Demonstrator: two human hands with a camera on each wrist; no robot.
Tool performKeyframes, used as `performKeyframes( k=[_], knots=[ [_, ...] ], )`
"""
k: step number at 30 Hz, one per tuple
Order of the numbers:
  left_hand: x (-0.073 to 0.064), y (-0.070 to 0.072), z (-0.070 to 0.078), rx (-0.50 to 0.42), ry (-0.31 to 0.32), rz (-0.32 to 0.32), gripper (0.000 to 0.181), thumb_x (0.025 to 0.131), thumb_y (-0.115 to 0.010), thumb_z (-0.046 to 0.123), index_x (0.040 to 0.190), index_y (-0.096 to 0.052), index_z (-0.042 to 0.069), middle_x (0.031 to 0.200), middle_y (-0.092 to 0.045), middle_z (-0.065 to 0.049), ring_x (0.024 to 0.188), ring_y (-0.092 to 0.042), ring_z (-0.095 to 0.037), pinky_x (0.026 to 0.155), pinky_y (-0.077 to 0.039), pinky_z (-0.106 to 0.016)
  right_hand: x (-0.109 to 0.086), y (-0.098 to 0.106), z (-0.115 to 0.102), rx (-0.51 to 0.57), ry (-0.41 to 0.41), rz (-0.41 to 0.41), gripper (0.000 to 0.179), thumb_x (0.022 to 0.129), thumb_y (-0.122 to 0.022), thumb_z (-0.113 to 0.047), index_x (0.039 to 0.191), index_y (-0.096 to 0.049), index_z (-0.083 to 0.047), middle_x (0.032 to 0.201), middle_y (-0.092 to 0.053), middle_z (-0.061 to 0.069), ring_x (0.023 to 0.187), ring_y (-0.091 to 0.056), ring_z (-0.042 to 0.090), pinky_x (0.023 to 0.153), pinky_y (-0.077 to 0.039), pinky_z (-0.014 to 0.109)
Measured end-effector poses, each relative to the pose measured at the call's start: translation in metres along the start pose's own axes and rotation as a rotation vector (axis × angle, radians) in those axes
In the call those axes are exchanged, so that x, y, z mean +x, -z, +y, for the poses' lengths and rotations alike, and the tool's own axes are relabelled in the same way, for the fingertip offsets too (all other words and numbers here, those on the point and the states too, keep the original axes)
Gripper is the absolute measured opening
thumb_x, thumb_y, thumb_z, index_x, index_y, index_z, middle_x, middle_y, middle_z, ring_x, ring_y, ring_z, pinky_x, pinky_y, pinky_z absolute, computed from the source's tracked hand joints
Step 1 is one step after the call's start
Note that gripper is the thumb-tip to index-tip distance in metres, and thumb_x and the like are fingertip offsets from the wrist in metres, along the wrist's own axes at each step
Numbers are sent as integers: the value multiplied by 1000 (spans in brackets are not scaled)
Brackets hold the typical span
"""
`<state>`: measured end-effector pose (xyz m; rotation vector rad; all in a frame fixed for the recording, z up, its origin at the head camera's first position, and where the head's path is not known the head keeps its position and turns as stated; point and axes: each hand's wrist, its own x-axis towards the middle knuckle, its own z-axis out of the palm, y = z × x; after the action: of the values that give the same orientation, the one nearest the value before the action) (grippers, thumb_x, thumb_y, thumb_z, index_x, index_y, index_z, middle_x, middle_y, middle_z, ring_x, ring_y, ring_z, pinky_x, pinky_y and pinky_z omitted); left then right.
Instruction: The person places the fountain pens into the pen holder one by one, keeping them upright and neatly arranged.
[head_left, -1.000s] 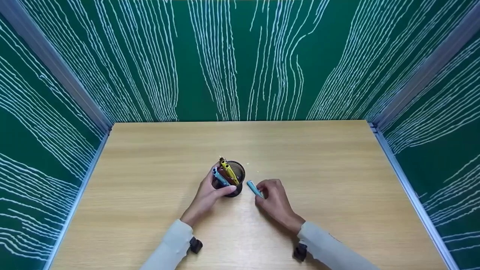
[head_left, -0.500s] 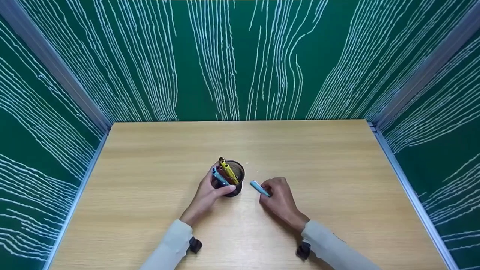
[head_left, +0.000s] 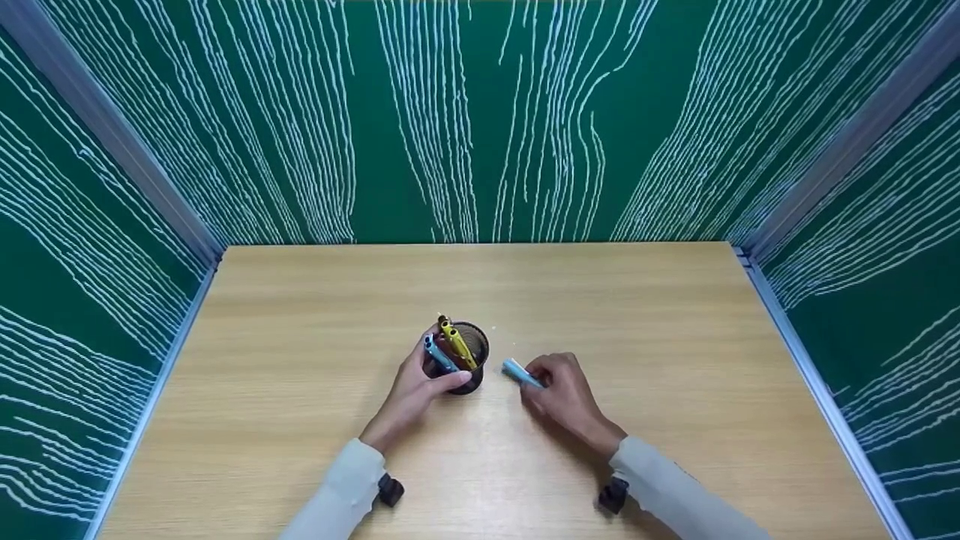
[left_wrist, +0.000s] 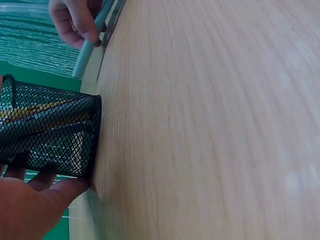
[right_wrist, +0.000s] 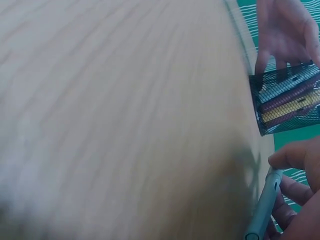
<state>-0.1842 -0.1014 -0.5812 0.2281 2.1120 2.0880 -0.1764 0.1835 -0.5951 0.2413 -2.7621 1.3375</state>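
Observation:
My left hand grips a black mesh pen cup around its side, with the thumb at the front. The cup stands upright on the table and holds several pens. Yellow pens and a blue pen lean to its left, with a dark red one between them. To the right of the cup, my right hand pinches a light blue pen between thumb and fingers. The pen lies at a slant close to the tabletop, its free end pointing at the cup but apart from it.
The wooden table reaches back to a green wall with white wavy lines. Similar green panels and metal rails flank both sides. Tiny pale specks lie on the wood behind the pen.
My right hand has drawn slightly to the right, away from the cup, with the light blue pen, which now lies more level. My left hand and the cup have stayed in place.

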Motion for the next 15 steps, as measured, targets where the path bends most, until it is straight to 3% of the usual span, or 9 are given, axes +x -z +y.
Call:
performKeyframes(
  k=[6, 15],
  knots=[
    [2, -1, 0, 4, -12, 7, 100, 89, -91, 16, 172, -35, 11, 161, -56, -16, 146, -55, -30, 126, -38, -41, 1, 12, -6, 78, -65, 11, 12, 91, -87, -7, 101, -81, -11, 97, -71, 0, 104, -55, 24, 94, -45, 41],
    [1, -2, 1, -12, -24, 2, 102, 89, -90, 11, 172, -32, 6, 160, -55, -20, 146, -56, -33, 125, -39, -41, 6, 33, -23, 134, -20, 53, 13, 92, -86, -6, 103, -82, -10, 104, -75, 3, 119, -57, 27, 108, -44, 52]
  ],
)
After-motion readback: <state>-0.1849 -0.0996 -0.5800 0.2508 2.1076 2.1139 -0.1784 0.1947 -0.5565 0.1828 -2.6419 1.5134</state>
